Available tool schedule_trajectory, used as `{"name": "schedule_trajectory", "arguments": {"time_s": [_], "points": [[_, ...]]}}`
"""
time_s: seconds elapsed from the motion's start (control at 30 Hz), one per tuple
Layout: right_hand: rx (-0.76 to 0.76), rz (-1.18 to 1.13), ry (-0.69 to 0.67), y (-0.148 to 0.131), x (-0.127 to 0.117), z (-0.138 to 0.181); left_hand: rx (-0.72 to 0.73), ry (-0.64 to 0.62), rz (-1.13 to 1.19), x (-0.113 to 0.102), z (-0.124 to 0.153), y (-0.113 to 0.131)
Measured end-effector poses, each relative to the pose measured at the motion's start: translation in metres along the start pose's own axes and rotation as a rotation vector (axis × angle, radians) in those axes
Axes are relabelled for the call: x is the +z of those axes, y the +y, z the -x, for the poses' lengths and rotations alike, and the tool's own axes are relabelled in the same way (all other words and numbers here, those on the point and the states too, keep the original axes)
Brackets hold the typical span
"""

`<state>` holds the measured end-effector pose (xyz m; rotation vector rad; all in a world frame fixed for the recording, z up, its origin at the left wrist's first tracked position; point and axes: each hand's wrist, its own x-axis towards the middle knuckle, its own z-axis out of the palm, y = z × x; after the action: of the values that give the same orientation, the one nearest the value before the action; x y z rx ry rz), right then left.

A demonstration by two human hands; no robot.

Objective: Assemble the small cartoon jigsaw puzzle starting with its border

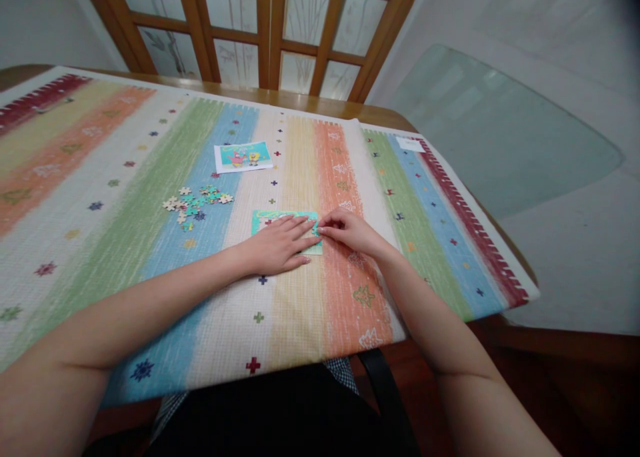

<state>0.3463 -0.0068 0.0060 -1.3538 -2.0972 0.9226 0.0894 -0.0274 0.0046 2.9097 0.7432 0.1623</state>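
A partly assembled jigsaw puzzle (261,215) with a teal border lies on the striped tablecloth in front of me. My left hand (284,242) rests flat over it, fingers spread and pointing right, covering most of its middle. At the puzzle's right edge, my right hand (345,231) pinches a small teal jigsaw piece (316,230) between thumb and fingertips; the fingers hide much of it. Beyond my left forearm is a loose pile of jigsaw pieces (193,203), some teal, some showing pale backs. Behind the puzzle lies a printed picture (245,157) of two cartoon figures.
The striped tablecloth (300,323) covers a wooden table. A small white paper (411,144) lies near the far right corner. Wooden doors with glass panes (235,60) stand behind the table. A black chair armrest (383,383) is below the near edge.
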Motion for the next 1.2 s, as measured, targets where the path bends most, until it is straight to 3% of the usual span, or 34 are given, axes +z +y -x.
{"name": "schedule_trajectory", "arguments": {"time_s": [0.2,0.33,0.47,0.77,0.97,1.2], "points": [[0.076,0.008,0.066,-0.005,0.009,-0.004,0.005,0.004,0.029,0.0,-0.001,0.001],[0.176,-0.197,0.003,-0.011,0.01,-0.003,0.001,-0.004,-0.006,0.002,-0.001,0.0],[0.205,-0.359,0.051,-0.015,0.008,0.002,0.0,-0.004,-0.015,0.002,-0.001,0.0],[0.154,-0.382,0.19,-0.019,0.018,0.008,0.01,0.008,-0.034,0.0,0.0,0.002],[0.151,-0.237,0.294,-0.018,0.026,0.006,-0.03,0.043,-0.026,-0.002,0.002,0.001],[0.147,-0.098,0.315,-0.01,0.034,0.002,-0.095,0.071,-0.014,-0.022,0.034,0.009]]}}
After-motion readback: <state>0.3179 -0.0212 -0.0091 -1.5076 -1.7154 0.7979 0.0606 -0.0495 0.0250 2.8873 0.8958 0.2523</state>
